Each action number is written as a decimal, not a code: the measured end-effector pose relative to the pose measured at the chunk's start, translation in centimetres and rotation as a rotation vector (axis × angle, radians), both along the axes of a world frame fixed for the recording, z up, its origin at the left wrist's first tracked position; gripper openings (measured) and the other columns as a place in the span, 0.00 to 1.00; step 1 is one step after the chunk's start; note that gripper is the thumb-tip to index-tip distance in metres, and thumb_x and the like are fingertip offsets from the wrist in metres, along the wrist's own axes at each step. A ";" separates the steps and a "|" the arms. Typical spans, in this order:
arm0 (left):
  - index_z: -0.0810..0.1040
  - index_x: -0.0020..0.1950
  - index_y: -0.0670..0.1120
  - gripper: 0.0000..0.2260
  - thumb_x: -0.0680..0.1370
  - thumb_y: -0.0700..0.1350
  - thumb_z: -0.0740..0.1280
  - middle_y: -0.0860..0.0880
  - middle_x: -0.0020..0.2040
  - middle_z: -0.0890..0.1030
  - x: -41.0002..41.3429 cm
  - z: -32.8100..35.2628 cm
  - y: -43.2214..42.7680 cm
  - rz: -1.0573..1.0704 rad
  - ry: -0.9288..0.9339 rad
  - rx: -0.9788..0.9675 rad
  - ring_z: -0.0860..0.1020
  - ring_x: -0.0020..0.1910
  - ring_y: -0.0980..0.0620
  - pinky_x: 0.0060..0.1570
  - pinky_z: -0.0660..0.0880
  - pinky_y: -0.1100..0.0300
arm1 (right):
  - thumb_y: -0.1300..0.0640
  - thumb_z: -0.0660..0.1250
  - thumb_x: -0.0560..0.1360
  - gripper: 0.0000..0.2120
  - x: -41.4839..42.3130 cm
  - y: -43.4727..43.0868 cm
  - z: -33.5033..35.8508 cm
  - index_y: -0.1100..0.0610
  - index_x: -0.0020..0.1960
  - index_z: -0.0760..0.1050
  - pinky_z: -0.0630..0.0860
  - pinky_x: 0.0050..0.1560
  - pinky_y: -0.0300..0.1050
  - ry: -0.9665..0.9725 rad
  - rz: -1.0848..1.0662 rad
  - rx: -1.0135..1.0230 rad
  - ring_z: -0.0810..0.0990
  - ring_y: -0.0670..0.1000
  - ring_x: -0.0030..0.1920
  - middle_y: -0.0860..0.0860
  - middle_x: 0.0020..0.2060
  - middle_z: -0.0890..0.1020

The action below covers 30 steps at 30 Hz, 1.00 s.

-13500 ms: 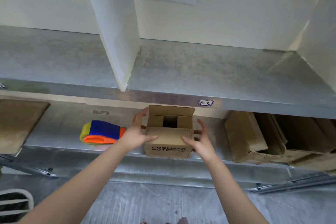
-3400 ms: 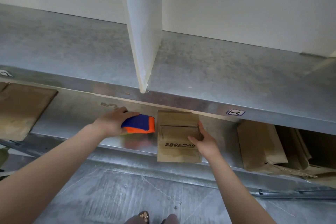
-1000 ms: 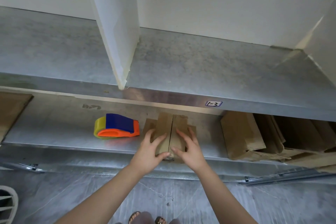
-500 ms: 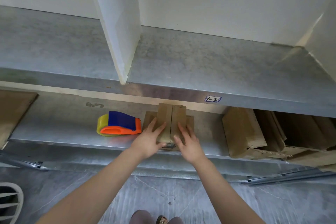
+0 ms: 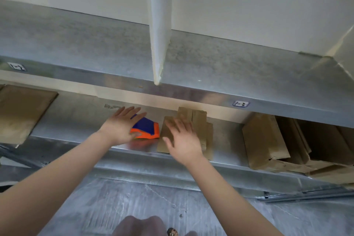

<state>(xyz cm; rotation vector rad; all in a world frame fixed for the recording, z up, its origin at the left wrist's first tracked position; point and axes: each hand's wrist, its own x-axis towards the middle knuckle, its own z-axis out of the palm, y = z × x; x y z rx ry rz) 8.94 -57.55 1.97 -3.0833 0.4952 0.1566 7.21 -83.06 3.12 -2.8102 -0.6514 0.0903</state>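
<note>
1. Scanning the lower shelf (image 5: 76,119) from its left end: a sheet of flattened cardboard (image 5: 23,113) lies there, well apart from both hands.
2. Left hand (image 5: 120,128): palm down, fingers straight and spread, nothing gripped. It covers the left end of the tape dispenser (image 5: 147,127). The thumb sits at the orange lower edge; cannot tell whether the palm bears on it.
3. Tape dispenser: blue over orange, resting on the shelf with its long axis left to right. Its right end is just beside the box (image 5: 199,120), with only a narrow gap between them.
4. Box: small, brown, flaps folded shut. The seam between the flaps runs away from the person, crosswise to the dispenser's axis. Right hand (image 5: 182,141), blurred, lies flat on the near left part of the top with fingers extended, pressing rather than gripping.
5. Judgement: the left hand is the nearer one to the dispenser; closing on it and carrying it a short way rightward reaches the seam, but it must be turned to run along it.
6. Far right: a cardboard stack (image 5: 268,140), apart from the box.
</note>
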 end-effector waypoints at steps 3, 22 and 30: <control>0.54 0.78 0.54 0.37 0.74 0.67 0.61 0.48 0.79 0.56 1.7 -0.8 0.0 0.022 0.111 -0.021 0.56 0.77 0.47 0.74 0.50 0.52 | 0.45 0.61 0.77 0.25 0.3 3.2 -1.8 0.54 0.71 0.69 0.54 0.75 0.61 -0.033 -0.022 0.004 0.63 0.61 0.74 0.58 0.71 0.71; 0.67 0.70 0.52 0.24 0.75 0.48 0.67 0.46 0.55 0.71 3.2 -1.6 2.8 -0.130 0.312 -0.230 0.71 0.49 0.47 0.45 0.67 0.58 | 0.53 0.55 0.83 0.22 -1.2 7.1 -5.0 0.58 0.76 0.62 0.60 0.73 0.47 0.107 -0.355 0.192 0.63 0.56 0.74 0.56 0.73 0.67; 0.65 0.72 0.53 0.26 0.76 0.52 0.67 0.45 0.59 0.71 1.3 -1.5 2.4 -0.070 0.256 -0.182 0.73 0.55 0.44 0.48 0.70 0.57 | 0.55 0.54 0.83 0.23 -1.9 6.3 -3.9 0.56 0.77 0.59 0.58 0.73 0.44 0.201 -0.297 0.150 0.60 0.55 0.75 0.55 0.75 0.63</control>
